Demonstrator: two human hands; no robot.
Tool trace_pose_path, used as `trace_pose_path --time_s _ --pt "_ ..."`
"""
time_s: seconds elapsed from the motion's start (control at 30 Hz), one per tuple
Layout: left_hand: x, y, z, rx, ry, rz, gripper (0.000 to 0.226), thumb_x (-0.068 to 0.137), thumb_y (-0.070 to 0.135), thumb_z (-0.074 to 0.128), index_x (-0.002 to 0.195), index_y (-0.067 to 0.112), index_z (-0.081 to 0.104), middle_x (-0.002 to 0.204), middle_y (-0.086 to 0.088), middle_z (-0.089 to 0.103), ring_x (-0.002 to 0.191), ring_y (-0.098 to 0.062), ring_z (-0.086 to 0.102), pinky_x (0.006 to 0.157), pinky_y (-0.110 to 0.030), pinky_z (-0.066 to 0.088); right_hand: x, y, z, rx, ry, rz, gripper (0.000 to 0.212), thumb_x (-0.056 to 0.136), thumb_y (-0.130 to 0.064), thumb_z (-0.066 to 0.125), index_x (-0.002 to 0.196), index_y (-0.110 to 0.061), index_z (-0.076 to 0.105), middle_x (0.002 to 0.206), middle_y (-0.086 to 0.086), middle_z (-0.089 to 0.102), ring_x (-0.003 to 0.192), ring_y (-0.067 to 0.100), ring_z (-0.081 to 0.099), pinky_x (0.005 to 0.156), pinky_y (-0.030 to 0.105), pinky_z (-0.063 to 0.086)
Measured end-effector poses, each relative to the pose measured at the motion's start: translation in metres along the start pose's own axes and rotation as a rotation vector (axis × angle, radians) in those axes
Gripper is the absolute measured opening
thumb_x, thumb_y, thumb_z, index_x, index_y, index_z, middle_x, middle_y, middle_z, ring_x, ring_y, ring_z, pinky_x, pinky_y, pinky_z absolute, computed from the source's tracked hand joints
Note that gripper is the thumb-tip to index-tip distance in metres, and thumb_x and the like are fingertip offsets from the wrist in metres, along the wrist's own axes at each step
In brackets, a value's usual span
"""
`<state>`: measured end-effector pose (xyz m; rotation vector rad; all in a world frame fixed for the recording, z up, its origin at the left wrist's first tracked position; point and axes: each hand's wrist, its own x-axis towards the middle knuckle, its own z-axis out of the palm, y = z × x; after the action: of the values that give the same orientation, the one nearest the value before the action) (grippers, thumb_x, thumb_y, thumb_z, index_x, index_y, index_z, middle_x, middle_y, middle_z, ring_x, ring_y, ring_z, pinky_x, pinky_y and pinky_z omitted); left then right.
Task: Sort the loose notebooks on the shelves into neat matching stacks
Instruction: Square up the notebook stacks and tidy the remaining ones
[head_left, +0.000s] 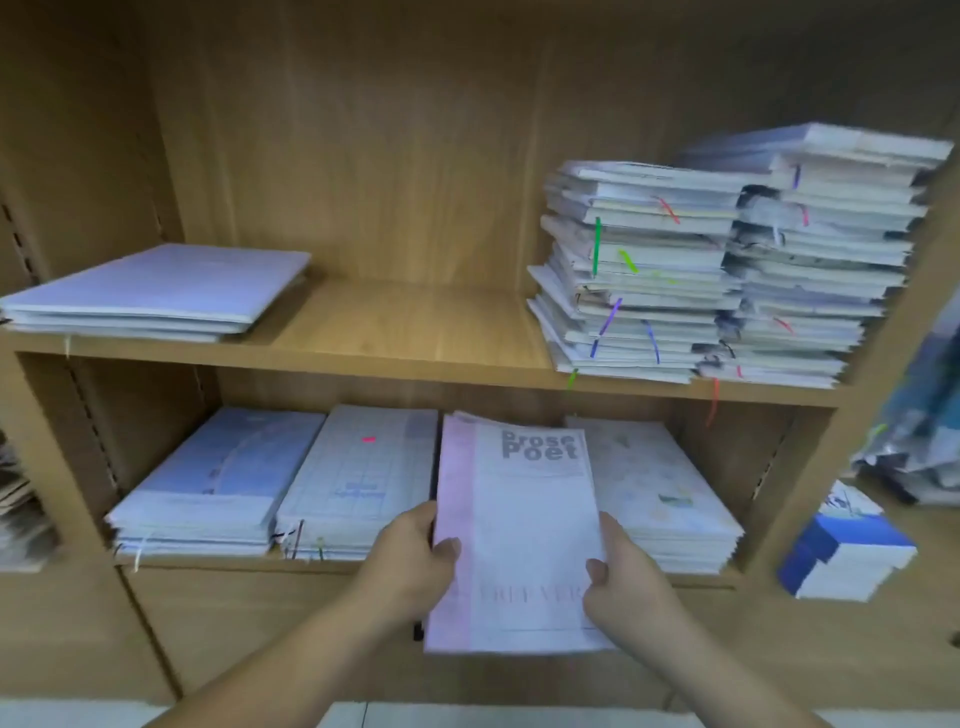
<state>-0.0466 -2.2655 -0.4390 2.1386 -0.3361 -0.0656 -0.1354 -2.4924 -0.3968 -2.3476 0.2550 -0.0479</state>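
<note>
Now your left hand (415, 553) and right hand (626, 574) each grip the pink notebook (519, 535) by its side edges.

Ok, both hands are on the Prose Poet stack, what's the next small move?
Probably slide the Prose Poet stack straight back into the lower shelf. The left hand and right hand grip its sides, and its near end overhangs the shelf front, while the grid-cover stack and pale illustrated stack beside it lie fully on the shelf.
</note>
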Motion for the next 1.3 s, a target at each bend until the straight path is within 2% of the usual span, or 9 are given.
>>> trace_pose_path --time_s 0.2,0.33,0.5,0.63,0.8,0.93,1.03,1.17,1.3 --pt "0.058 -0.001 0.008 0.107 0.053 -0.018 0.02 0.094 0.034 0.06 0.113 0.029 0.065 0.098 0.009 0.073 0.091 -0.019 0.067 0.079 -0.036 0.057 0.069 0.022 -0.001 -0.04 -0.004 0.026 0.055 0.097 -0.002 0.045 0.145 -0.028 0.044 0.126 -0.01 0.06 0.126 0.02 0.053 0.092 0.021 0.04" --pt "0.089 -0.01 0.019 0.122 0.095 -0.1 0.023 0.093 0.035 0.066 0.082 0.016 0.059 0.064 -0.001 0.053 0.062 -0.023 0.051 0.06 -0.034 0.045 0.11 0.038 0.007 -0.039 0.014 0.067 0.04 0.101 -0.007 0.046 0.136 -0.022 0.055 0.115 -0.003 0.065 0.104 0.018 0.059 0.073 0.018 0.044" --pt "0.12 -0.016 0.025 0.162 0.15 -0.122 0.045 0.091 0.035 0.07 0.065 0.015 0.039 0.054 0.002 0.038 0.062 -0.033 0.044 0.058 -0.033 0.032 0.141 0.038 0.008 -0.047 0.068 0.117 0.05 0.101 -0.011 0.049 0.15 -0.021 0.044 0.128 0.007 0.062 0.107 0.025 0.059 0.074 0.023 0.042" --pt "0.137 -0.023 0.028 0.177 0.197 -0.074 0.043 0.091 0.036 0.068 0.067 0.016 0.038 0.056 0.002 0.04 0.065 -0.035 0.049 0.058 -0.033 0.036 0.157 0.034 0.01 -0.044 0.114 0.117 0.049 0.101 -0.014 0.05 0.148 -0.025 0.047 0.113 0.002 0.061 0.096 0.023 0.058 0.074 0.025 0.042" --pt "0.135 -0.025 0.029 0.243 0.227 -0.011 0.027 0.093 0.039 0.064 0.084 0.016 0.054 0.066 0.003 0.054 0.077 -0.032 0.059 0.063 -0.036 0.046 0.154 0.03 0.017 -0.07 0.117 0.145 0.041 0.102 -0.02 0.05 0.143 -0.023 0.053 0.138 0.007 0.061 0.124 0.028 0.057 0.091 0.034 0.05" --pt "0.122 -0.029 0.015 0.282 0.251 0.077 0.019 0.094 0.028 0.059 0.112 0.025 0.063 0.099 0.0 0.067 0.094 -0.029 0.064 0.075 -0.041 0.055 0.141 0.015 0.004 -0.517 0.168 0.073 0.017 0.096 -0.041 0.054 0.095 -0.026 0.06 0.092 -0.001 0.064 0.096 0.03 0.06 0.075 0.035 0.054" --pt "0.102 -0.033 0.009 0.342 0.131 0.116 0.034 0.088 0.031 0.058 0.121 0.028 0.065 0.106 0.003 0.065 0.101 -0.025 0.064 0.082 -0.041 0.056 0.135 0.017 -0.008 -0.483 0.123 0.092 0.042 0.086 -0.061 0.062 0.114 -0.03 0.064 0.096 -0.006 0.064 0.095 0.024 0.062 0.073 0.033 0.052" --pt "0.078 -0.024 0.009 0.511 -0.046 0.109 0.05 0.087 0.053 0.068 0.128 0.026 0.06 0.106 0.006 0.065 0.099 -0.016 0.061 0.083 -0.037 0.056 0.126 0.023 -0.003 -0.424 -0.151 0.158 0.105 0.06 -0.071 0.081 0.15 -0.03 0.043 0.139 -0.006 0.055 0.115 0.017 0.062 0.09 0.038 0.056" --pt "0.072 -0.016 0.002 0.665 -0.087 0.082 0.071 0.073 0.073 0.07 0.127 0.028 0.059 0.106 0.007 0.067 0.1 -0.016 0.063 0.085 -0.036 0.056 0.124 0.03 0.007 -0.373 -0.145 0.124 0.106 0.066 -0.053 0.088 0.155 -0.03 0.035 0.151 -0.003 0.046 0.131 0.018 0.051 0.101 0.034 0.05"
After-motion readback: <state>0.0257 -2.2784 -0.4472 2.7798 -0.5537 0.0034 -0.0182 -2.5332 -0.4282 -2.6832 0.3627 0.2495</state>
